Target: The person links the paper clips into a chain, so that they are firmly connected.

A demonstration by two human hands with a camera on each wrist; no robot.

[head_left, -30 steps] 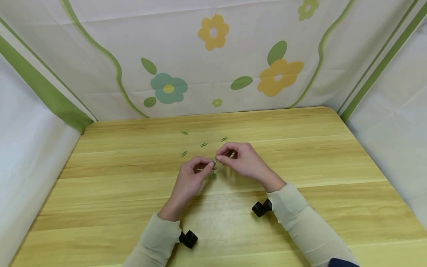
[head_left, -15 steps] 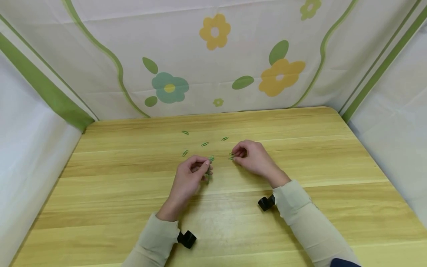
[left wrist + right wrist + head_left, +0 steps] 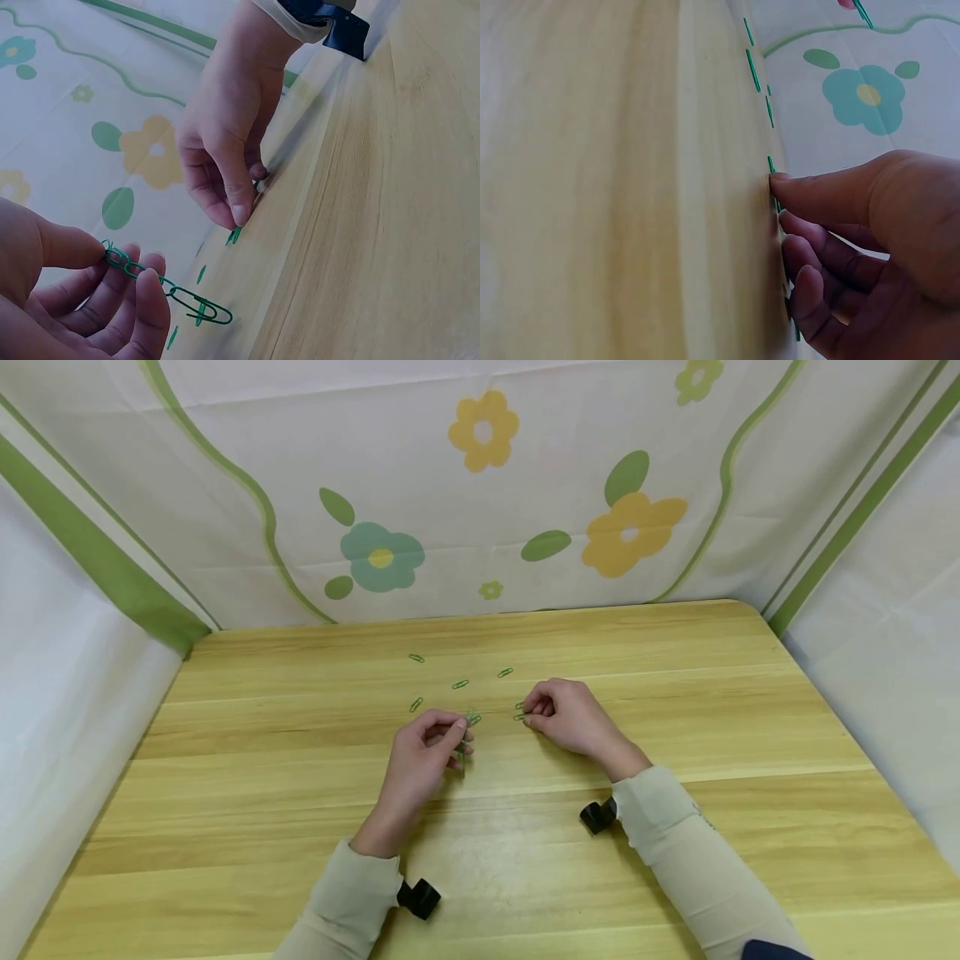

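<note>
A short chain of linked green paper clips (image 3: 171, 289) dangles from my left hand (image 3: 426, 753), which pinches its upper end between thumb and fingers. To the right, my right hand (image 3: 568, 718) is down at the tabletop. Its thumb and index finger pinch a green paper clip (image 3: 519, 717), while another paper clip (image 3: 519, 705) lies just behind it by the fingertips. In the right wrist view the thumb covers part of the pinched paper clip (image 3: 772, 163). The two hands are apart, and the chain touches only the left one.
Several loose green paper clips lie farther back on the wooden table (image 3: 300, 793), among them one paper clip (image 3: 461, 684) ahead of the hands and another paper clip (image 3: 505, 672) to its right. A flowered cloth (image 3: 480, 510) hangs behind the table's far edge.
One second ago both hands met at the chain. Since then the right hand has moved right to the paper clips on the table; the left has shifted slightly left with the chain hanging.
</note>
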